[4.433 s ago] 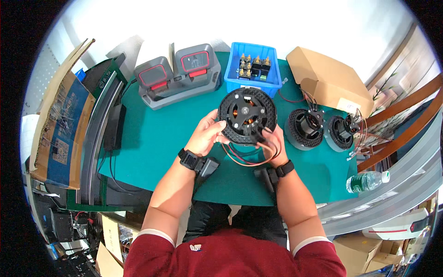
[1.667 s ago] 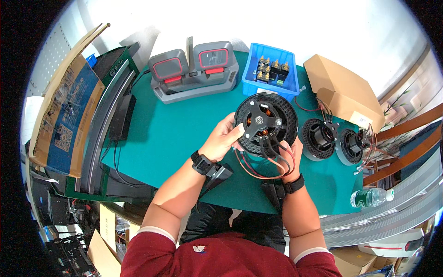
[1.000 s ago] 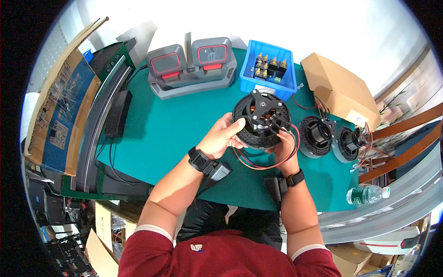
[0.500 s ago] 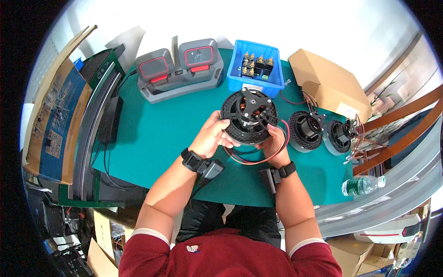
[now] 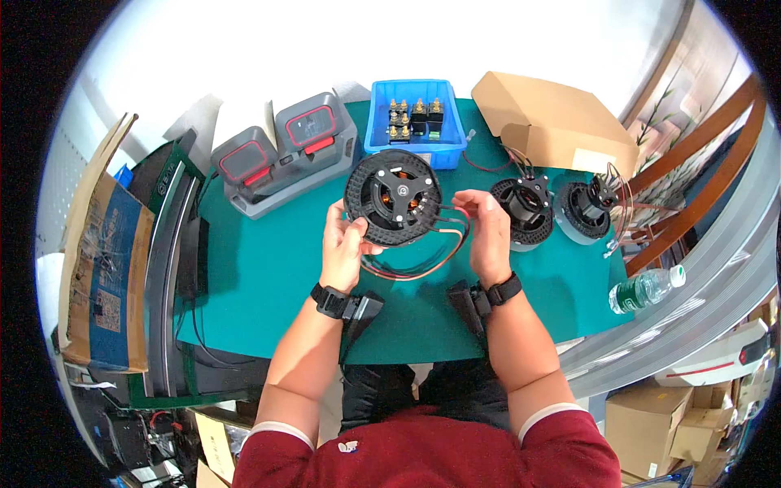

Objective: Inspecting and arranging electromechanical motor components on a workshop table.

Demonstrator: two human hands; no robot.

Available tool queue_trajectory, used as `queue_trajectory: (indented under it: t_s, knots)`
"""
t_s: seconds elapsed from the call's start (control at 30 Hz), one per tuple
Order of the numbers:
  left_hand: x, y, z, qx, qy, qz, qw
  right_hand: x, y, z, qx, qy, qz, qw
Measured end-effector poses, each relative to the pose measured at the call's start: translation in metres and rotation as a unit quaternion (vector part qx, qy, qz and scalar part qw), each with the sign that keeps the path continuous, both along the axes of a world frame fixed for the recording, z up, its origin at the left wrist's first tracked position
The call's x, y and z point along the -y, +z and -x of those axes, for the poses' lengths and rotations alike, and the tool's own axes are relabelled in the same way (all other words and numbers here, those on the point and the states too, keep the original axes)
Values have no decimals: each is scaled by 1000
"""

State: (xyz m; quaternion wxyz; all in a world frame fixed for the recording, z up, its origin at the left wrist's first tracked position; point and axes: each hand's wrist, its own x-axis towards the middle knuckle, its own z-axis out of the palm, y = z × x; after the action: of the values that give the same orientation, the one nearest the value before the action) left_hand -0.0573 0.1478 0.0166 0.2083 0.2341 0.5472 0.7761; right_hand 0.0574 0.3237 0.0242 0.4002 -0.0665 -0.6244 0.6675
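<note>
The left hand (image 5: 344,250) clasps the round black spoked motor wheel (image 5: 403,191) at seven-thirty on its textured rim, above the green desk (image 5: 268,276); at four o'clock the right hand (image 5: 490,240) hangs free, unclenched, beside thin red, black and orange cables (image 5: 461,239). Looks weighty, stiff, grippy: take the rim, spare those delicate-looking cables. And the change: that right hand is off the rim, unlike half a second ago!

Round black motor (image 5: 399,197) in left grip (image 5: 343,246)

The left grip (image 5: 348,240) holds a round black motor (image 5: 403,192), spoked side showing.
</note>
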Motion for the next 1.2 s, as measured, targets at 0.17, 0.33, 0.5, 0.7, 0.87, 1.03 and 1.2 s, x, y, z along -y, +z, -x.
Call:
queue_trajectory:
  t_s: [0.17, 0.33, 0.5, 0.7, 0.87, 1.03, 1.2]
  knots:
    - [-2, -3, 3, -49, 71, 12, 996, 7, 3, 0, -6, -111, -233, 966]
    - [-3, -4, 2, -71, 82, 49, 993, 10, 0, 0, 68, -119, -213, 967]
    - [-4, -5, 0, -95, 86, 67, 990, 9, -3, 2, 83, -113, -180, 974]
    - [-5, -6, -1, -115, 82, 73, 987, 10, -2, 1, 73, -93, -178, 977]
    - [-4, -4, -2, -106, 73, 62, 990, 10, -3, 2, 43, -55, -151, 986]
    - [-4, -3, -3, -99, 73, 56, 991, 10, 1, 0, 49, -35, -154, 986]
    - [-4, -4, -2, -99, 76, 55, 991, 9, 5, -4, 59, -25, -207, 976]
